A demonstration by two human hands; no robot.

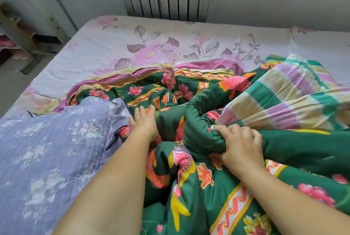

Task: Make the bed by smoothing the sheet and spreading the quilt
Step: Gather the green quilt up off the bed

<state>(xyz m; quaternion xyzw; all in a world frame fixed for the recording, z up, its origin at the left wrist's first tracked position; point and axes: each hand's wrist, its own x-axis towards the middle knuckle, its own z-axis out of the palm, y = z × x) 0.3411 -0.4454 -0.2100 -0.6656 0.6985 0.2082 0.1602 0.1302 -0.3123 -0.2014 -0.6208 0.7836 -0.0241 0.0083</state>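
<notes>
A: Green quilt (198,102) lies bunched mid-bed; floral sheet (151,45) beyond looks mostly flat.
B: Hands?
A: Right hand (240,143) fisted on a quilt fold; left hand (144,123) open, pressing it. Spreading remains.

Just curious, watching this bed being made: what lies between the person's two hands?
In the head view, only crumpled green quilt: a thick fold rises between the left hand, resting flat on it, and the right hand, which grips that fold.
</notes>
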